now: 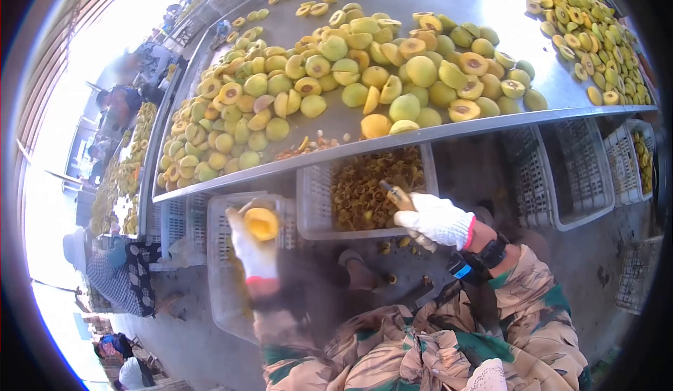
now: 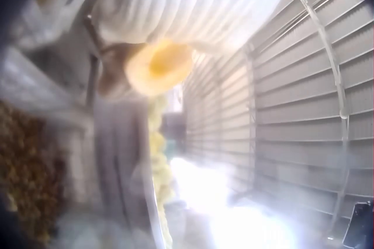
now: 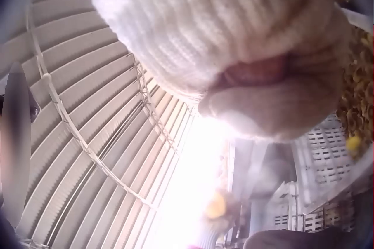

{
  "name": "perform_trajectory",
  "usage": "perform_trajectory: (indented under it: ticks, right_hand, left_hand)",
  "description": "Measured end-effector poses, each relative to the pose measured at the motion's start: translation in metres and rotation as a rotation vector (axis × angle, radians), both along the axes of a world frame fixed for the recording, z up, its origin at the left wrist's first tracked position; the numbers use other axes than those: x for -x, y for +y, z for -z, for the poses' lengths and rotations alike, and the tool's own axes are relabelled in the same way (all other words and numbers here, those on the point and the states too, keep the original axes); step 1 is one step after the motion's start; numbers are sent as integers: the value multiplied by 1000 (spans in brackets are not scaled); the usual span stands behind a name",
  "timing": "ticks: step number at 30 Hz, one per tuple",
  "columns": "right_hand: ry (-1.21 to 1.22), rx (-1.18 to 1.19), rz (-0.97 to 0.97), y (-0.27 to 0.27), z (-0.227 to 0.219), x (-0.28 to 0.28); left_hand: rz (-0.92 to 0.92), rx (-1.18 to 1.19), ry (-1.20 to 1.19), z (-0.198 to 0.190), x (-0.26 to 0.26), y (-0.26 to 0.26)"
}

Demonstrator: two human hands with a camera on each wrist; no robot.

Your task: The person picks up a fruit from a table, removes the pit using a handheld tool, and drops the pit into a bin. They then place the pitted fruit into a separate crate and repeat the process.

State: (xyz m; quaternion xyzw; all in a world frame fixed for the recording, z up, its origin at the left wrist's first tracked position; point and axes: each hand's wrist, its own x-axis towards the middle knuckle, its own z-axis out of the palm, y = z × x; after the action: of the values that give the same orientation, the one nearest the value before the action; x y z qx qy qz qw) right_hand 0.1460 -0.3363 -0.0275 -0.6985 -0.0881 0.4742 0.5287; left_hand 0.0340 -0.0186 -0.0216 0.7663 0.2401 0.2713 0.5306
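Observation:
My left hand (image 1: pixel 254 249), in a white knitted glove, holds a hollowed yellow peach half (image 1: pixel 261 223) with its cut face showing. Motion blurs this hand, which is over a pale crate (image 1: pixel 219 286). The same peach half (image 2: pixel 160 68) appears below the glove in the left wrist view. My right hand (image 1: pixel 438 221), also gloved, grips a small tool (image 1: pixel 399 196) with a brown handle. The tool's dark tip points toward the table. In the right wrist view the curled glove (image 3: pixel 234 33) covers most of the handle (image 3: pixel 257 72).
A metal table (image 1: pixel 294 162) ahead bears heaped peach halves (image 1: pixel 336 62) and a few loose pits near its edge. Beneath it stands a crate (image 1: pixel 305 209) of brown pit scraps. More crates (image 1: pixel 561 174) stand at right. Other people (image 1: pixel 116 272) work at left.

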Motion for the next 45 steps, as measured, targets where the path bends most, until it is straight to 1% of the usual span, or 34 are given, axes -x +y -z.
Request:
perform_trajectory:
  ticks: [1,3,5,7,8,10,11,12,13,14,15,16,17,18,19,20,21,22,23,26,27,30,31,34,35,38,41,44,45]
  right_hand:
    - [2,0,-3,1,0,0]
    - [18,-13,-3,-2,-7,-3]
    - [25,2,40,-3,-14,-2]
    - [25,5,53,-5,-14,1]
    - [33,1,39,-4,-15,2]
    - [48,-9,22,-3,-17,5]
    - [56,-7,1,-1,-17,6]
    - [58,8,-30,2,-15,6]
    - [50,5,-40,3,-15,5]
    - [39,2,-46,4,-15,4]
    - [30,-5,-8,5,-13,3]
    - [42,-9,8,5,-15,2]
    - [56,-11,25,4,-17,0]
    - [72,-14,43,3,-18,-1]
    - [90,-17,48,3,-15,-2]
    - [91,-12,45,3,-18,-4]
    - [91,-4,41,2,-22,-5]
    - [96,3,40,1,-24,-5]
    - [93,-17,32,-1,-20,-5]
    - [46,0,21,1,-13,-3]
    - [61,-3,18,2,-14,-3]
    - [79,3,9,3,-20,-4]
    - [70,3,8,2,-22,-5]
    - [35,-11,18,-2,-19,-5]
    - [21,-17,20,-3,-17,-5]
    - [6,-58,17,-3,-12,-4]
    - [-18,-82,54,-3,-17,-3]
    - [-76,-121,83,-1,-27,-4]
    - [-96,-133,87,0,-30,-4]
  left_hand:
    - [-123,-589,132,-8,17,11]
    - [-235,-226,42,4,48,67]
    - [-417,53,26,3,68,108]
    - [-624,50,231,-13,80,119]
    - [-690,-232,483,-16,79,119]
    - [-779,-808,981,-33,53,97]
    - [-656,-801,824,-48,30,85]
    - [-512,-858,618,-45,5,84]
    - [-392,-669,460,-49,-29,74]
    - [-225,-597,470,-63,-60,57]
    - [-80,-553,446,-65,-90,47]
    - [36,-533,530,-60,-121,47]
    - [121,-641,613,-59,-145,42]
    - [152,-727,733,-48,-170,47]
    - [175,-773,784,-37,-189,55]
    - [199,-817,836,-29,-200,58]
    - [332,-785,816,-39,-202,55]
    - [467,-753,799,-57,-198,53]
    - [604,-721,784,-66,-198,51]
    - [275,-669,562,-59,-204,58]
    - [265,-741,505,-56,-211,54]
    - [279,-853,654,-53,-230,25]
    - [305,-799,679,-46,-233,19]
    - [308,-887,788,-40,-236,21]
    - [352,-879,768,-36,-234,30]
    - [395,-853,715,-40,-219,29]
    - [271,-559,763,-48,-209,22]
    - [339,-51,221,-22,-184,32]
    - [401,139,150,-27,-169,16]
